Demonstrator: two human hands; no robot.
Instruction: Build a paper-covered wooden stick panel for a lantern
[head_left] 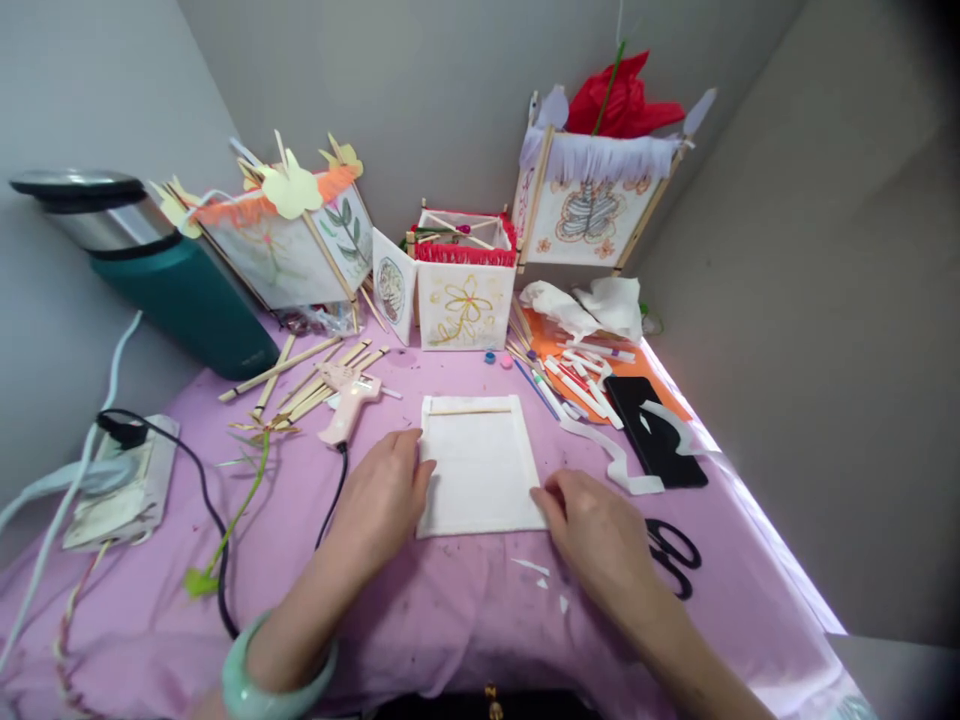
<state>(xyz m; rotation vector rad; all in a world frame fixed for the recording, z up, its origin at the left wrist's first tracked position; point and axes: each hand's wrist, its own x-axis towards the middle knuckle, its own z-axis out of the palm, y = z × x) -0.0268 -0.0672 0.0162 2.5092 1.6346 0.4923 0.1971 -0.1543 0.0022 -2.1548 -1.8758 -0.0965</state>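
Note:
A flat white panel with folded edges lies on the purple cloth in front of me, and a thin wooden stick runs along its far edge. My left hand grips the panel's left side, thumb and fingertips at the edge. At the right edge, near the close corner, my right hand pinches the panel between thumb and fingers. Just left of my left hand is a pale pink glue gun. Black-handled scissors lie partly hidden behind my right forearm.
Decorated paper lanterns stand at the back. Wooden sticks, a teal bottle and a power strip with cords are at left. Markers, a black phone and white strips lie at right. Small white scraps lie nearer me.

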